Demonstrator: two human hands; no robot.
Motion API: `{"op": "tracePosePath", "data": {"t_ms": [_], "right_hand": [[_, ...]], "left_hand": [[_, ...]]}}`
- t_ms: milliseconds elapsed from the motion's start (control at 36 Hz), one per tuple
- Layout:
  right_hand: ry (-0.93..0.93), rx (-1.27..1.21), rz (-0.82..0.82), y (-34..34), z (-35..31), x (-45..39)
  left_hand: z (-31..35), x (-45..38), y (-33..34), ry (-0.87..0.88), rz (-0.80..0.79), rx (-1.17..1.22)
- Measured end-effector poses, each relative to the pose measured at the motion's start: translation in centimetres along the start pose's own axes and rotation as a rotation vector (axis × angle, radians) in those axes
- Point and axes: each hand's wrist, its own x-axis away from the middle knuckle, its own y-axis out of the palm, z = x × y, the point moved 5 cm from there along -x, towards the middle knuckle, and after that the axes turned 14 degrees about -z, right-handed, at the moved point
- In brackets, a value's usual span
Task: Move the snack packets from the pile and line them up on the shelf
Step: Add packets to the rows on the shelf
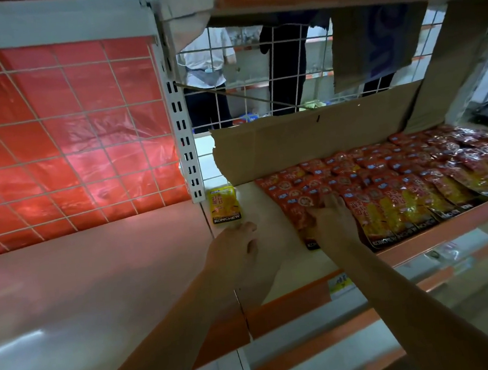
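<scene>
Red snack packets [397, 178] lie in overlapping rows across the shelf [271, 212], filling its right part. My right hand [332, 221] presses flat on the leftmost red packet [299, 212] at the front of the rows, fingers spread over it. A single yellow packet [224, 205] lies alone at the shelf's left end, by the upright post. My left hand [236, 249] hovers just in front of that yellow packet, fingers relaxed and holding nothing.
A cardboard sheet [306, 145] stands behind the packets along the wire grid back [286, 73]. A slotted white upright [186, 148] divides this bay from the left bay with red plastic sheeting [67, 146]. Two people stand beyond the grid. An orange shelf edge [298, 297] runs below.
</scene>
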Motion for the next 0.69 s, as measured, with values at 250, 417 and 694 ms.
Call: {"op": "tracePosePath", "data": {"t_ms": [250, 417, 694], "right_hand": [[-0.256, -0.201, 0.033, -0.6, -7.9, 1.1], [-0.530, -0.215, 0.059, 0.3, -17.7, 1.8], [-0.763, -0.152, -0.151, 3.1, -37.2, 4.2]], "left_hand": [[-4.8, 2.5, -2.9, -0.109, 0.086, -0.019], [-11.5, 7.5, -5.4, -0.252, 0.139, -0.032], [-26.4, 21.2, -10.2, -0.549, 0.228, 0.002]]}}
